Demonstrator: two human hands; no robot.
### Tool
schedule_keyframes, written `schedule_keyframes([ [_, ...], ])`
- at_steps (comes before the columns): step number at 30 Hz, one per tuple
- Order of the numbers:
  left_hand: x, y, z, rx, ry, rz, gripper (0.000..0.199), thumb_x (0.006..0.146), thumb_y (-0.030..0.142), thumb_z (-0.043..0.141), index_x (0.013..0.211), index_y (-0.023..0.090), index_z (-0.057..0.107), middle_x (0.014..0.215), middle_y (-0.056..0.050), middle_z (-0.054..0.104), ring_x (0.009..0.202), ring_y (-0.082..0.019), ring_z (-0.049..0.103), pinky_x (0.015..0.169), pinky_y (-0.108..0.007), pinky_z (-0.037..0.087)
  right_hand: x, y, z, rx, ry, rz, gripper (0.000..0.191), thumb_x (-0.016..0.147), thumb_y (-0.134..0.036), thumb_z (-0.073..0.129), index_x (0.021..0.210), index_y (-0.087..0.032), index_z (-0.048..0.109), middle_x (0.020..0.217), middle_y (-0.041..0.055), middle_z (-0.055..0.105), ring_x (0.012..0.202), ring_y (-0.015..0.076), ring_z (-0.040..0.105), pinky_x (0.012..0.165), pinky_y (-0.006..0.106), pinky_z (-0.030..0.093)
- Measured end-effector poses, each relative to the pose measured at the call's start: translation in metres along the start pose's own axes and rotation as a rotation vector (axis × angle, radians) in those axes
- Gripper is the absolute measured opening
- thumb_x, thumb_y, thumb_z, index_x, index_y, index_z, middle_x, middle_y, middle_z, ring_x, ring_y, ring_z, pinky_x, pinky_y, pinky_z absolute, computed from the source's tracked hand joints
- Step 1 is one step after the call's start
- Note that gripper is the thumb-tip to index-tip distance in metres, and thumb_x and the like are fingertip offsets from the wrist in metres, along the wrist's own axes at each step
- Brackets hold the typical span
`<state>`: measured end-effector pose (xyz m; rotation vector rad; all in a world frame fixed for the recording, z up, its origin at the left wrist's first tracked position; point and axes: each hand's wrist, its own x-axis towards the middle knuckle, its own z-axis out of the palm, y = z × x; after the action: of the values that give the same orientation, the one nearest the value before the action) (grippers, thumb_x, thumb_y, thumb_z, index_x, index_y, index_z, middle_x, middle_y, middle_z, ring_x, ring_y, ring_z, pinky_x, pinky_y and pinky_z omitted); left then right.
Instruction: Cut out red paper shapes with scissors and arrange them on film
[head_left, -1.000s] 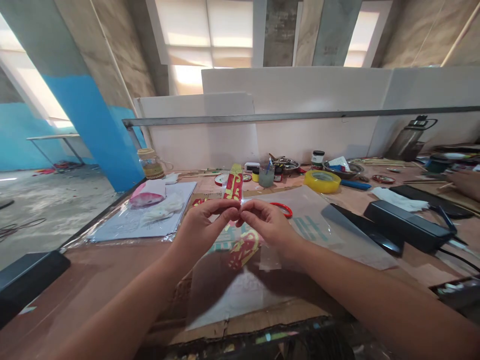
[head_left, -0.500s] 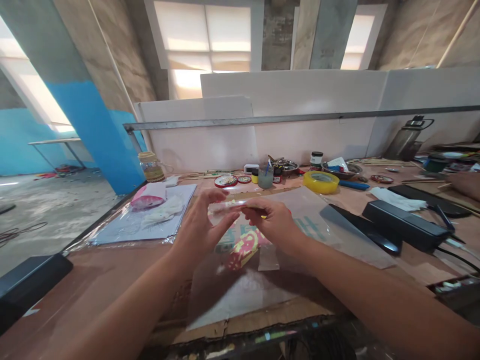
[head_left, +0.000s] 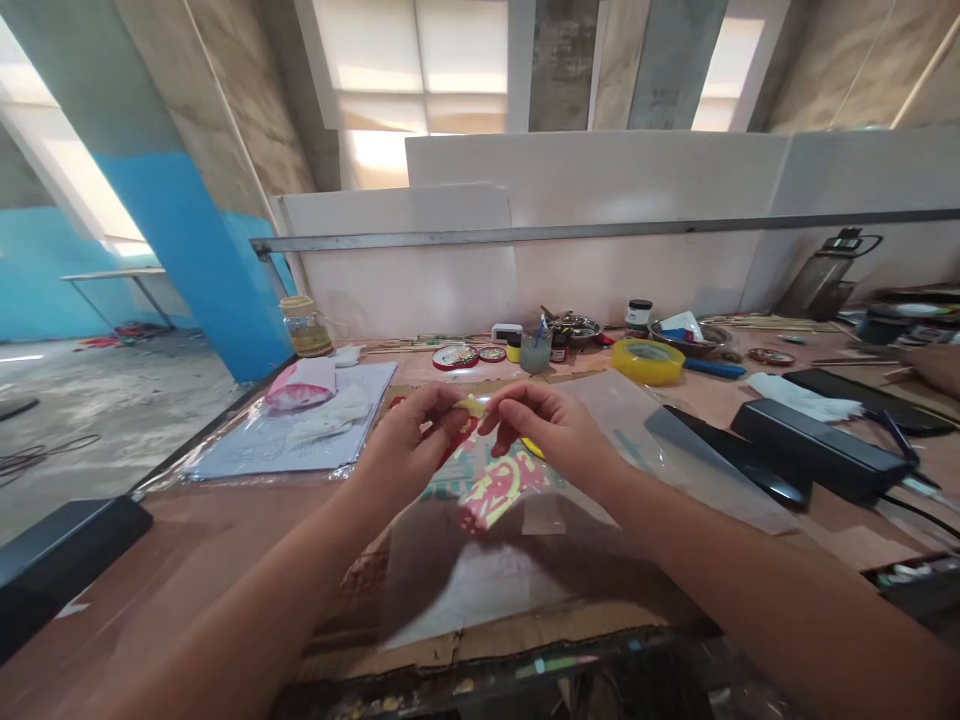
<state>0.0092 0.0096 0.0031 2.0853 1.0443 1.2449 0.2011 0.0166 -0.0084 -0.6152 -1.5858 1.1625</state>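
Observation:
My left hand is closed in a pinch on a small red and yellow piece; its exact kind is hard to make out. At that piece's right end, the curled fingertips of my right hand are pressed together, and what they pinch is too small to see. Below both hands lies a pink-red roll-shaped thing with pale yellow patterns. It rests on a clear plastic sheet with green lettering. A small translucent piece lies just right of the patterned thing.
Several papers lie at left. A yellow tape roll, a cloudy jar and paint pots line the back. A black power adapter and a white tissue are at right. Another person's hand shows at the far right.
The pale, shiny strip between my hands is now seen as a red and yellow piece, turned differently. My left fingers have closed from a spread grip into a pinch.

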Motion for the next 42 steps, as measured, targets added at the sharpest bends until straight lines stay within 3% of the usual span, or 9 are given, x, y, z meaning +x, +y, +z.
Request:
schedule_keyframes([
  [3,0.000,-0.004,0.001,0.052,-0.014,0.029,0.012,0.092,0.033,0.057,0.093,0.021,0.058,0.078,0.002,0.063,0.070,-0.013,0.057,0.062,-0.025,0.044,0.002,0.002,0.001,0.026,0.022,0.050,0.030,0.080,-0.046,0.075,0.086,-0.019,0.064,0.075,0.0005,0.071,0.061,0.0138,0.067,0.062,0.028,0.054],
  [6,-0.001,-0.005,0.001,0.131,-0.007,0.025,0.021,0.091,0.041,0.060,0.089,0.020,0.060,0.074,0.002,0.061,0.066,-0.013,0.055,0.058,-0.024,0.041,0.002,0.005,0.001,0.003,0.014,0.078,0.027,0.078,-0.042,0.077,0.083,-0.018,0.067,0.074,-0.0001,0.070,0.063,0.0130,0.068,0.063,0.027,0.054],
  [15,0.002,-0.020,0.008,0.101,-0.071,0.005,0.028,0.090,0.044,0.059,0.079,0.019,0.058,0.069,0.002,0.059,0.062,-0.013,0.051,0.056,-0.024,0.039,0.010,0.016,-0.012,0.036,-0.131,0.249,0.031,0.076,-0.043,0.080,0.086,-0.015,0.071,0.076,0.0021,0.073,0.067,0.0138,0.071,0.069,0.027,0.058],
  [30,-0.001,-0.025,0.011,0.164,-0.043,-0.012,0.030,0.093,0.047,0.056,0.081,0.019,0.058,0.072,0.002,0.061,0.065,-0.014,0.053,0.058,-0.025,0.039,0.008,0.016,-0.007,0.010,-0.051,0.217,0.032,0.071,-0.045,0.082,0.081,-0.016,0.071,0.074,0.0007,0.071,0.069,0.0142,0.070,0.073,0.031,0.060],
  [37,-0.003,-0.019,0.014,0.133,-0.071,-0.020,0.028,0.092,0.045,0.057,0.079,0.020,0.056,0.071,0.002,0.062,0.064,-0.014,0.055,0.058,-0.025,0.040,0.004,0.020,-0.002,-0.133,-0.054,0.151,0.022,0.080,-0.038,0.074,0.080,-0.017,0.068,0.070,-0.0004,0.068,0.067,0.0137,0.066,0.068,0.028,0.054],
  [42,-0.003,-0.030,0.029,0.253,-0.010,-0.102,0.023,0.100,0.035,0.039,0.094,0.021,0.057,0.086,-0.004,0.068,0.081,-0.020,0.065,0.072,-0.032,0.049,0.011,0.034,-0.010,-0.131,-0.048,0.220,0.036,0.083,-0.051,0.067,0.075,-0.017,0.062,0.068,-0.0005,0.064,0.062,0.0147,0.065,0.058,0.027,0.055],
])
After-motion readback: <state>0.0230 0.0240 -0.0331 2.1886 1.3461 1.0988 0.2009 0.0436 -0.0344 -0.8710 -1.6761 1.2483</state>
